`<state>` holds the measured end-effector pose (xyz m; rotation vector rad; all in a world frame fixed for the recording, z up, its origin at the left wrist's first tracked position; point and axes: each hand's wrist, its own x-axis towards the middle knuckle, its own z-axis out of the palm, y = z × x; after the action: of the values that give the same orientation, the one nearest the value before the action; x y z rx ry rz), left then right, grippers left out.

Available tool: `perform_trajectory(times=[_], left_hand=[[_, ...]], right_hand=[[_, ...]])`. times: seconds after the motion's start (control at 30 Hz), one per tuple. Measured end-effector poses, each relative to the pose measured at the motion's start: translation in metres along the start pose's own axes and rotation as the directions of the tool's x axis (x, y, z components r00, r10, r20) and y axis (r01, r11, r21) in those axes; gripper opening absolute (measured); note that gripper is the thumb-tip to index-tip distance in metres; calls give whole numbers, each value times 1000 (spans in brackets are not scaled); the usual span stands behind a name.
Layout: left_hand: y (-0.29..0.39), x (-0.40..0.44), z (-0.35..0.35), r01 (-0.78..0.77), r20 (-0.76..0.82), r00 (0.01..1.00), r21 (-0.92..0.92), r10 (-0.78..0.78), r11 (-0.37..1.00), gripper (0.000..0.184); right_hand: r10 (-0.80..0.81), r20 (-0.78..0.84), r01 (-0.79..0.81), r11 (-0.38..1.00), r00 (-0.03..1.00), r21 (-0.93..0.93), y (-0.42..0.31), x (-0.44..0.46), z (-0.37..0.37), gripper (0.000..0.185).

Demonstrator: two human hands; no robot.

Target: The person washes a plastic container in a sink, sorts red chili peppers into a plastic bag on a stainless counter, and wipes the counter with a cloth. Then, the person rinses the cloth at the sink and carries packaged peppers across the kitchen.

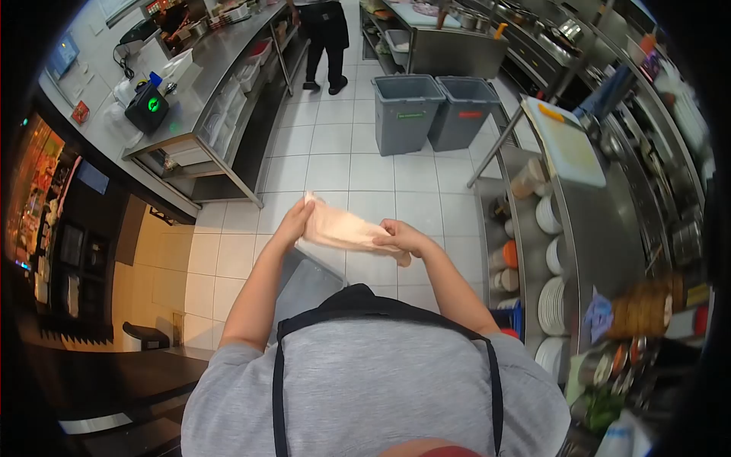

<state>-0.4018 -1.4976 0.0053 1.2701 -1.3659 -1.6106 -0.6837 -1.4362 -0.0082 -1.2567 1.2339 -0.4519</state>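
Note:
A pale cream cloth [343, 226] is stretched between my two hands, in front of my body and above the tiled floor. My left hand [293, 222] pinches its upper left corner. Toward the other end, my right hand [405, 238] is closed on the fabric, and a loose edge hangs below the fingers. Beneath the cloth and my left forearm stands a translucent grey container [308, 278], partly hidden by my arm and apron [365, 301].
Two grey bins [407, 114] stand ahead on the floor. Steel counters [205, 84] run along the left, and a shelf with stacked plates [551, 305] is close on my right. A cutting board with a yellow-handled knife [560, 114] lies there. A person [326, 38] stands far ahead.

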Motion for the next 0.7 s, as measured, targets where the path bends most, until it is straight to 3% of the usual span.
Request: perform_trajectory(times=[0.03, 0.07, 0.17, 0.23, 0.27, 0.33, 0.4, 0.43, 0.5, 0.53, 0.57, 0.6, 0.63, 0.67, 0.7], left_hand=[[-15, 14, -7, -4, 14, 1000, 56, 4, 998, 47], [-16, 22, -7, 106, 1, 994, 106, -106, 989, 49], [-71, 79, -23, 327, 25, 942, 160, -335, 931, 53], [-52, 99, -4, 446, 131, 883, 62, -450, 893, 56], [-59, 119, -1, 433, 147, 888, 57, -436, 900, 56], [-67, 168, 0, 531, 362, 821, -201, -441, 823, 67], [-37, 219, -5, 433, 346, 864, -141, -365, 891, 77], [-25, 228, -14, 365, 315, 889, -53, -332, 929, 87], [27, 261, -29, 396, 345, 877, -125, -334, 910, 92], [52, 282, -37, 303, 392, 858, 135, -331, 944, 86], [65, 298, -46, 177, 434, 831, 387, -348, 905, 80], [51, 322, -57, -77, 425, 900, 372, -96, 925, 53], [39, 345, -72, -69, 402, 910, 379, -97, 923, 53], [46, 366, -83, -94, 240, 969, 556, -52, 826, 42], [53, 388, -94, -79, 83, 996, 712, 28, 698, 32]], right_hand=[[-9, 26, 6, 993, 1000, 114, -2, 15, -9, 27], [-23, 3, 22, 991, 1000, 129, -9, 26, -18, 19], [-88, -16, 90, 971, 996, 220, 3, 78, -49, 22], [-44, -67, 61, 963, 997, 261, -8, 109, -75, 24], [-33, -97, 59, 959, 995, 277, -16, 126, -88, 27], [-18, -134, 54, 962, 991, 269, -33, 162, -116, 29], [-1, -293, 66, 975, 956, 210, -56, 201, -150, 37], [10, -268, 44, 980, 963, 194, -66, 219, -163, 37], [-118, -259, 167, 970, 959, 178, -100, 259, -196, 40], [-199, -293, 262, 945, 935, 194, -104, 282, -207, 38], [-198, -263, 252, 949, 944, 192, -112, 296, -217, 38], [-261, -262, 295, 951, 929, 97, -120, 307, -228, 32], [-336, -259, 348, 937, 906, 3, -128, 324, -241, 27], [-356, -242, 368, 930, 903, 5, -129, 341, -250, 27], [-389, -245, 368, 921, 888, -126, -124, 356, -260, 24]])
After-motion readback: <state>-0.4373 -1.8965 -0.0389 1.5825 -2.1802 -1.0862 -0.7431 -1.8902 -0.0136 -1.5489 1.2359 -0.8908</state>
